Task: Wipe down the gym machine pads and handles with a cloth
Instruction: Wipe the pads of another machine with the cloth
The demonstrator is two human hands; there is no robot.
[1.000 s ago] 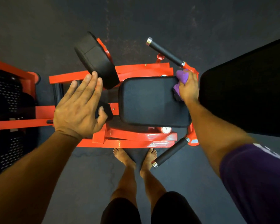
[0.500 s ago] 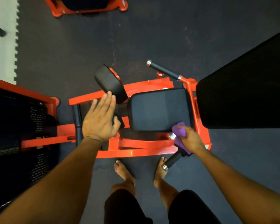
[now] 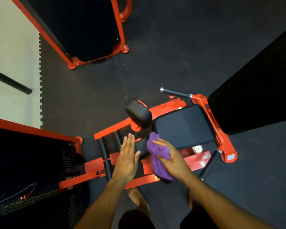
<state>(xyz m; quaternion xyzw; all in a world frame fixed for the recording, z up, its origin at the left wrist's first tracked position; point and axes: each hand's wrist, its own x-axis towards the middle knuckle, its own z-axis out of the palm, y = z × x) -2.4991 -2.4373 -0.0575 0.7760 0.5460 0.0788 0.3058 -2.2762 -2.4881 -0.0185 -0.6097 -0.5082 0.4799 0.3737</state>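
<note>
The right hand (image 3: pixel 173 161) is grasping the purple cloth (image 3: pixel 158 154), bunched under the palm and fingers, above the red frame (image 3: pixel 155 177) just left of the seat pad (image 3: pixel 183 126). The left hand (image 3: pixel 127 159) is hovering beside it with fingers straight and together, released and holding nothing; whether it is touching the small dark pad beneath its fingertips cannot be told.

Handling, as a judgement: the cloth is appearing soft, light and limp. It is best held bunched in the palm so that a broad fold is meeting the work; loose ends are likely to trail and snag on the frame. The seat pad and the round roller pad (image 3: pixel 139 114) are looking cushioned with a slightly grained cover, so firm flat pressure is called for. The far handle (image 3: pixel 175 92) and the near handle (image 3: pixel 210 164) are slim, dark-sleeved bars; wrapping the cloth round each and drawing it along the length is advisable.

The machine is standing on a dark rubber floor (image 3: pixel 155 63) whose interlocking edge is meeting a pale floor (image 3: pixel 12 63) at upper left. A large black back pad (image 3: pixel 254 96) is filling the right side. Another red-framed machine (image 3: pixel 89 30) is standing beyond, and a perforated black guard (image 3: pixel 40 162) is lying at the left. The person's bare foot (image 3: pixel 137 197) is showing just behind the frame.
</note>
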